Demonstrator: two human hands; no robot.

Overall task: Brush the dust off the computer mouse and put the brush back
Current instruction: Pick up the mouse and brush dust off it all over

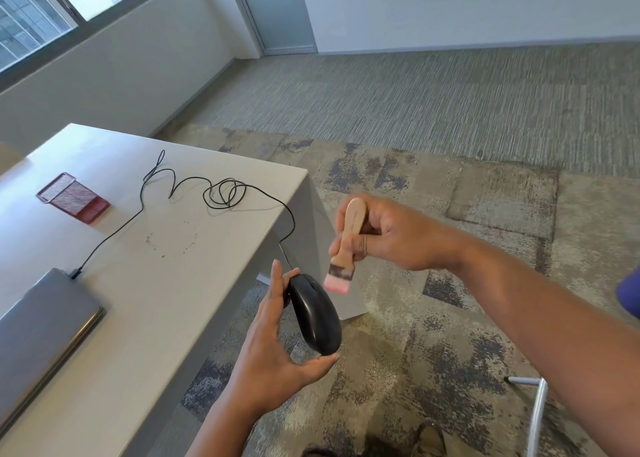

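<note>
A closed laptop [41, 321] is noted at the left edge of the bench [166, 283], with a red mesh tray [73, 197] lying at its 12 o'clock and well apart. A black cable [194, 188] is run in loose loops from the laptop across the bench to the computer mouse [317, 312], which is held off the bench edge, above the carpet. The mouse is cradled by the left hand [273, 345]: fingers extended along its far side, thumb under its near end, so the grip is holding the mouse. At the mouse's 1 o'clock the brush [346, 245] is held by the right hand [391, 231], fingers curled round the wooden handle, pink bristles pointing down and just beside the mouse's front; contact cannot be confirmed owing to blur. Judged step: brushing under way. Short, light strokes directed away from the bench are advised, with the mouse turned so seams and the wheel are reached.
</note>
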